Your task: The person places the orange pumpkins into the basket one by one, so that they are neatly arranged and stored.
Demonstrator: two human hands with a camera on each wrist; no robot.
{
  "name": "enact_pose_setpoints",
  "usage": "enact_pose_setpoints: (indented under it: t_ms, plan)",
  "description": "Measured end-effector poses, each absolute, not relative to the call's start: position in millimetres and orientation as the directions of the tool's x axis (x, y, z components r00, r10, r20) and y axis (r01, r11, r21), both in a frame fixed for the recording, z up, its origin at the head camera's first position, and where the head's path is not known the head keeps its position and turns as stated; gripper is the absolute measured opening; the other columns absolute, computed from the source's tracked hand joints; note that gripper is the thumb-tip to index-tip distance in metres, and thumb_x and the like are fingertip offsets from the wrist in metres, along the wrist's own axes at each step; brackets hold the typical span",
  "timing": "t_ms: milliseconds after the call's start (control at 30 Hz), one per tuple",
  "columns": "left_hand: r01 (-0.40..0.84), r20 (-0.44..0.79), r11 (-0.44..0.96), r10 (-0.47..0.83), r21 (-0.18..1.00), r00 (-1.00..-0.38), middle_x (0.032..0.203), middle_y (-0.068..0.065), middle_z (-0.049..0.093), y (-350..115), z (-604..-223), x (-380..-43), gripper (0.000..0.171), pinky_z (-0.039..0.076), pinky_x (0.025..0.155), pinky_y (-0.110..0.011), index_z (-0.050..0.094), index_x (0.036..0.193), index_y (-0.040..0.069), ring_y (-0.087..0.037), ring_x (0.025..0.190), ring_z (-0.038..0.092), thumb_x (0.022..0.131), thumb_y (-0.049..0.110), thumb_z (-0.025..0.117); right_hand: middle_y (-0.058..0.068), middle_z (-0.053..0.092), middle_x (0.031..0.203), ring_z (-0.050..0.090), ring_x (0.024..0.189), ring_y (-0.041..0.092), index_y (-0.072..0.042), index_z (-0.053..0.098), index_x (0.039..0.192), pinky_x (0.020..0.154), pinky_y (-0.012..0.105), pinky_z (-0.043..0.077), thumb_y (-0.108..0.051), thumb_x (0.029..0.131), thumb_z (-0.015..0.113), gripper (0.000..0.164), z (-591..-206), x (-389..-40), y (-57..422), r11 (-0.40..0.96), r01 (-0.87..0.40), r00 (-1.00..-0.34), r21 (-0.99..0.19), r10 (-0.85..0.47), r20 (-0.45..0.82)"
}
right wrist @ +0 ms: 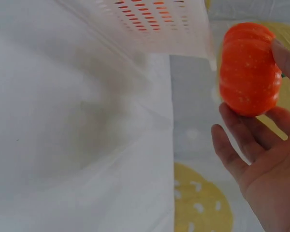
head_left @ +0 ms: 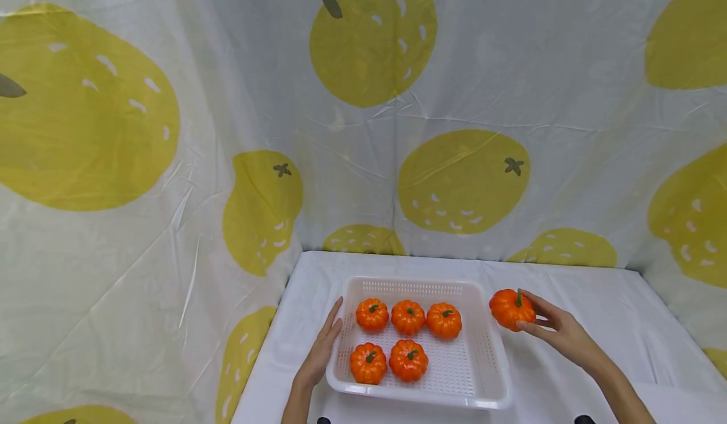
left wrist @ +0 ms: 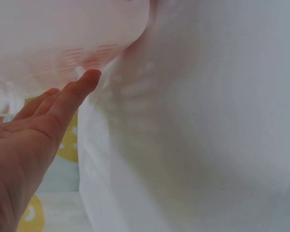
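A white perforated plastic basket (head_left: 454, 373) stands on the table with several small orange pumpkins (head_left: 407, 317) inside, three in the back row and two in front. Just right of its rim, my right hand (head_left: 559, 330) holds another orange pumpkin (head_left: 511, 309) up in the air. In the right wrist view, thumb and fingertips pinch this pumpkin (right wrist: 249, 70) from opposite sides. My left hand (head_left: 324, 351) lies along the basket's left side with fingers extended. The left wrist view shows those straight fingers (left wrist: 77, 92) right at the slotted basket wall (left wrist: 63, 34).
A white cloth covers the table (head_left: 573, 285). Behind it and at both sides hang pale curtains (head_left: 352, 178) printed with large yellow fruit. The front right part of the basket floor (head_left: 451, 370) holds no pumpkin.
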State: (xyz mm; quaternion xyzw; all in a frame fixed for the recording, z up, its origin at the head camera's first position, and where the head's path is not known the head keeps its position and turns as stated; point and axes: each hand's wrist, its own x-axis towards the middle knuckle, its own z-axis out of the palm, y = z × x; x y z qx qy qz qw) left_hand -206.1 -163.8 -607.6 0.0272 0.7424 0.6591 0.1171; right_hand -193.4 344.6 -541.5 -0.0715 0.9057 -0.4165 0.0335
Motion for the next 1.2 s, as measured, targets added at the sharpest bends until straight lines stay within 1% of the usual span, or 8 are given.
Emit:
enact_pose_setpoints:
  t_ms: [167,500,633,700,767,867,1033,1200]
  plan:
    - [-0.114,-0.138,0.128,0.199,0.985,-0.97,0.177,-0.002,0.009,-164.5,-608.4,-206.6,0.055,0.013,0.122,-0.074,0.018,0.164,0.045,-0.043,0.162,0.005,0.111,0.05,0.033,0.034,0.043,0.156,0.06,0.122,0.052,-0.006,0.034,0.161,0.084,0.056,0.062,-0.031,0.099,0.069,0.075,-534.4,-199.2,334.6,0.629,-0.122,-0.983,-0.768,-0.182,0.007]
    - [-0.106,-0.13,0.125,0.206,0.986,-0.97,0.176,-0.003,0.009,-164.8,-608.9,-206.5,0.056,0.014,0.122,-0.075,0.018,0.165,0.042,-0.044,0.161,0.007,0.111,0.049,0.032,0.029,0.049,0.154,0.06,0.124,0.052,-0.002,0.042,0.156,0.086,0.054,0.062,-0.03,0.095,0.074,0.074,-523.9,-207.5,317.8,0.6,-0.204,-0.961,-0.773,-0.274,0.041]
    - [-0.105,-0.13,0.127,0.208,0.986,-0.969,0.176,-0.003,0.009,-164.0,-607.4,-206.3,0.056,0.014,0.122,-0.075,0.018,0.165,0.043,-0.044,0.161,0.006,0.111,0.049,0.033,0.028,0.051,0.153,0.06,0.126,0.052,-0.003,0.043,0.156,0.088,0.059,0.061,-0.031,0.094,0.075,0.075,-520.5,-211.4,311.8,0.595,-0.216,-0.948,-0.774,-0.318,0.02]
    - [-0.105,-0.13,0.13,0.207,0.986,-0.97,0.176,-0.004,0.009,-163.8,-607.0,-207.2,0.055,0.015,0.121,-0.075,0.018,0.164,0.044,-0.044,0.161,0.007,0.111,0.05,0.033,0.026,0.053,0.152,0.062,0.126,0.048,-0.003,0.044,0.155,0.089,0.058,0.061,-0.032,0.094,0.075,0.075,-518.1,-213.5,309.6,0.6,-0.23,-0.936,-0.767,-0.352,0.005]
    - [-0.106,-0.131,0.128,0.205,0.986,-0.97,0.176,-0.003,0.009,-164.1,-607.0,-207.8,0.055,0.015,0.121,-0.075,0.018,0.164,0.044,-0.044,0.161,0.007,0.111,0.05,0.033,0.025,0.054,0.152,0.064,0.127,0.042,-0.004,0.045,0.155,0.091,0.055,0.061,-0.031,0.094,0.075,0.074,-515.2,-215.5,307.0,0.593,-0.241,-0.918,-0.768,-0.395,-0.017]
    - [-0.108,-0.132,0.126,0.204,0.986,-0.97,0.176,-0.003,0.009,-164.5,-607.4,-208.8,0.055,0.015,0.121,-0.074,0.018,0.164,0.044,-0.043,0.162,0.007,0.111,0.05,0.033,0.024,0.055,0.152,0.068,0.125,0.024,-0.003,0.045,0.155,0.093,0.042,0.062,-0.028,0.095,0.075,0.071,-511.7,-218.7,301.9,0.557,-0.27,-0.879,-0.785,-0.475,-0.034]
    - [-0.104,-0.13,0.127,0.214,0.986,-0.968,0.177,-0.004,0.008,-164.5,-607.3,-207.0,0.058,0.012,0.122,-0.075,0.017,0.165,0.041,-0.044,0.162,0.006,0.111,0.051,0.034,0.026,0.054,0.151,0.064,0.123,0.0,0.002,0.044,0.154,0.095,0.022,0.058,-0.023,0.096,0.074,0.071,-510.4,-224.1,289.5,0.485,-0.298,-0.803,-0.823,-0.593,-0.059]
    - [-0.104,-0.129,0.126,0.214,0.987,-0.968,0.177,-0.004,0.008,-164.2,-606.7,-205.8,0.059,0.012,0.122,-0.075,0.018,0.165,0.041,-0.044,0.161,0.006,0.11,0.052,0.035,0.026,0.055,0.15,0.064,0.125,0.002,0.001,0.046,0.153,0.098,0.018,0.055,-0.026,0.094,0.076,0.071,-511.8,-230.9,275.8,0.48,-0.321,-0.763,-0.816,-0.642,-0.078]
